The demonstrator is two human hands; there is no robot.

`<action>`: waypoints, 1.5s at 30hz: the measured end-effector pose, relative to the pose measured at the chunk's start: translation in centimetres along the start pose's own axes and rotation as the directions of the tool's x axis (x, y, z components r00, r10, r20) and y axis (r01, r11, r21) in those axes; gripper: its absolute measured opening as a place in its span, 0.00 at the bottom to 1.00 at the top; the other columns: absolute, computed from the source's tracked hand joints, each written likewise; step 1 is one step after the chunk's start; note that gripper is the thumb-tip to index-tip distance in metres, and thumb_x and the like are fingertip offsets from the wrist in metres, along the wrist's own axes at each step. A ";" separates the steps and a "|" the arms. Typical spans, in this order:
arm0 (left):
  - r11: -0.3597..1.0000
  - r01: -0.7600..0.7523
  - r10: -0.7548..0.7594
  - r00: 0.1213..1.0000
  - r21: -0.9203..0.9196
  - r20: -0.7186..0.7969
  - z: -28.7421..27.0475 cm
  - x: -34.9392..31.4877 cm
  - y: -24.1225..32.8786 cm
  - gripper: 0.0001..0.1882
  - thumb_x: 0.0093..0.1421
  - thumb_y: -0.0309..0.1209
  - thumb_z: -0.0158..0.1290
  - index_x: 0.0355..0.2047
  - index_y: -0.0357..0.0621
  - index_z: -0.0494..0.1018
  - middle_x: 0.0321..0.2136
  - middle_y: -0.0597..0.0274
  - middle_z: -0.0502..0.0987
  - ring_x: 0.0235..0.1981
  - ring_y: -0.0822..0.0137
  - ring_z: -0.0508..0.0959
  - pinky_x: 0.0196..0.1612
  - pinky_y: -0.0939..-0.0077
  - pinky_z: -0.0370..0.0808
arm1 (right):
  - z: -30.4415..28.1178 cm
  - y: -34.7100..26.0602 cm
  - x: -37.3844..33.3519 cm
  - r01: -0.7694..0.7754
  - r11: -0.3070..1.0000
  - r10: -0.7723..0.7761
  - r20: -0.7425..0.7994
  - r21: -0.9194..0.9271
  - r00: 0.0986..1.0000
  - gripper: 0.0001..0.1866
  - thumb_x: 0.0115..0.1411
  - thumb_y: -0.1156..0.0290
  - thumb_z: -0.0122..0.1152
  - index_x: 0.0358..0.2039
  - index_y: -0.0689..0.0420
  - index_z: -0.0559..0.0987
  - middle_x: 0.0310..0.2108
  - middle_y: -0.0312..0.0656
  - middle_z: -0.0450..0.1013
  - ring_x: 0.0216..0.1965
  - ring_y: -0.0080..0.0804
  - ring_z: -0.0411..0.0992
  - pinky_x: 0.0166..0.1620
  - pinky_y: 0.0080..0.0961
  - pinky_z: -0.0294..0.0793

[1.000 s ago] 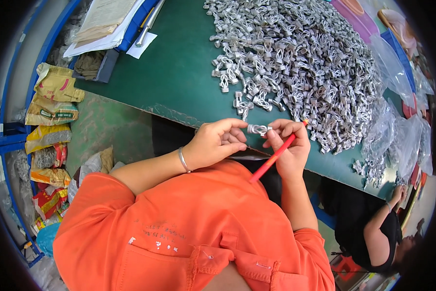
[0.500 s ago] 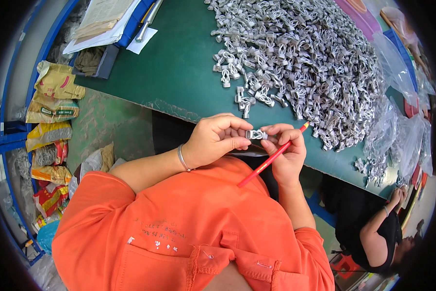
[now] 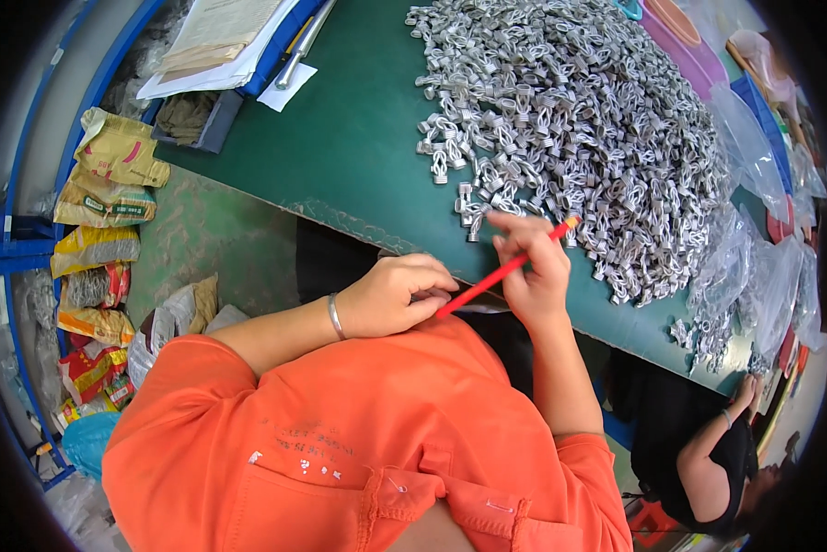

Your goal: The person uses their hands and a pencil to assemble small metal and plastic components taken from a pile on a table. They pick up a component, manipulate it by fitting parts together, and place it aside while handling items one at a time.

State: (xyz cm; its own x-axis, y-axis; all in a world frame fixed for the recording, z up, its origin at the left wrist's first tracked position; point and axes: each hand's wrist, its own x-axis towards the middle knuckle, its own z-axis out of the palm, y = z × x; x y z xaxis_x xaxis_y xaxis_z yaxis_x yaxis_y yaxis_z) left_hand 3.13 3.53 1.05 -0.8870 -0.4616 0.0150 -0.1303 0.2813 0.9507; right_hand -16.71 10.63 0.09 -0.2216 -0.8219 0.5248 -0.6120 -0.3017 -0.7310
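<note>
Left hand lowered, right hand nearer metal pieces.

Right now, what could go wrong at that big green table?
The red pencil in the right hand slants down toward the left hand, so its end might poke it. Some small metal pieces lie close to the right hand and the near edge of the green table; a bump could knock them off.

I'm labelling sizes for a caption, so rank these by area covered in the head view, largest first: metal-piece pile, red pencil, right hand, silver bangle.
1. Metal-piece pile
2. Right hand
3. Red pencil, longer than the hand but thin
4. Silver bangle
</note>
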 end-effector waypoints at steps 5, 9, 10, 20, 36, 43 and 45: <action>0.995 0.096 -0.096 0.994 0.008 -0.053 -0.6 0.7 0.4 0.07 0.53 0.20 0.54 0.34 0.34 0.75 0.33 0.57 0.77 0.31 0.70 0.79 0.34 0.81 0.77 | 0.2 1.3 1.4 0.116 0.978 -0.100 0.098 -0.172 0.990 0.12 0.43 0.88 0.60 0.23 0.59 0.68 0.33 0.44 0.76 0.33 0.41 0.71 0.39 0.31 0.70; 0.887 0.277 -0.316 0.947 -0.369 -0.050 -0.2 0.9 0.1 0.12 0.57 0.21 0.53 0.42 0.31 0.71 0.35 0.56 0.76 0.34 0.70 0.80 0.35 0.81 0.77 | 0.0 0.9 -0.6 -0.080 0.994 0.082 -0.025 0.078 0.996 0.14 0.41 0.91 0.62 0.22 0.59 0.68 0.29 0.44 0.74 0.30 0.37 0.72 0.32 0.27 0.72; 0.865 0.276 -0.322 0.946 -0.419 -0.041 -0.1 1.1 0.0 0.14 0.58 0.23 0.54 0.45 0.30 0.70 0.35 0.55 0.76 0.33 0.68 0.80 0.36 0.80 0.78 | -0.1 0.7 -0.9 -0.074 0.989 0.080 -0.043 0.128 0.996 0.16 0.41 0.91 0.64 0.22 0.58 0.68 0.29 0.45 0.74 0.28 0.32 0.72 0.29 0.23 0.72; 0.834 0.208 -0.246 0.969 -0.511 -0.007 0.3 2.2 0.3 0.11 0.55 0.17 0.54 0.39 0.29 0.72 0.34 0.57 0.75 0.34 0.70 0.78 0.37 0.80 0.78 | -1.1 -2.2 -3.1 -0.328 0.797 0.380 0.001 0.507 0.925 0.14 0.49 0.86 0.63 0.27 0.59 0.65 0.35 0.50 0.73 0.30 0.26 0.73 0.31 0.18 0.74; 0.981 -0.172 0.157 0.976 -0.094 -0.149 0.1 1.6 0.7 0.13 0.48 0.16 0.60 0.36 0.33 0.73 0.37 0.56 0.72 0.33 0.72 0.77 0.35 0.80 0.78 | -1.4 -2.4 -4.5 -0.280 0.756 0.338 0.014 0.592 0.941 0.16 0.49 0.91 0.58 0.29 0.59 0.63 0.40 0.49 0.69 0.35 0.27 0.73 0.37 0.20 0.75; 0.961 -0.190 0.228 0.955 0.199 -0.192 -0.2 2.1 -0.4 0.13 0.49 0.19 0.60 0.37 0.35 0.73 0.37 0.57 0.71 0.26 0.74 0.74 0.27 0.83 0.73 | -1.8 -2.0 -4.8 -0.358 0.888 0.331 0.138 0.288 0.933 0.15 0.45 0.85 0.66 0.25 0.60 0.67 0.35 0.46 0.74 0.29 0.26 0.71 0.31 0.20 0.72; 0.936 -0.159 0.267 0.902 0.315 -0.339 -0.7 3.7 -0.5 0.14 0.50 0.18 0.58 0.38 0.35 0.73 0.37 0.58 0.70 0.24 0.75 0.73 0.25 0.83 0.71 | -1.6 -1.8 -4.3 -0.298 0.939 0.299 0.020 0.171 0.954 0.14 0.45 0.85 0.66 0.24 0.60 0.67 0.35 0.47 0.74 0.30 0.29 0.72 0.31 0.21 0.72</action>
State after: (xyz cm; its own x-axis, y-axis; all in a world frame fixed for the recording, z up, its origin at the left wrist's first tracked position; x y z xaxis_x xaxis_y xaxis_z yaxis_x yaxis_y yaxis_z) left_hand 0.22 1.14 0.86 -0.6845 -0.6265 0.3727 -0.1205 0.6014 0.7898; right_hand -15.87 15.48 -0.12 -0.3791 -0.8842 0.2730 -0.3786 -0.1209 -0.9176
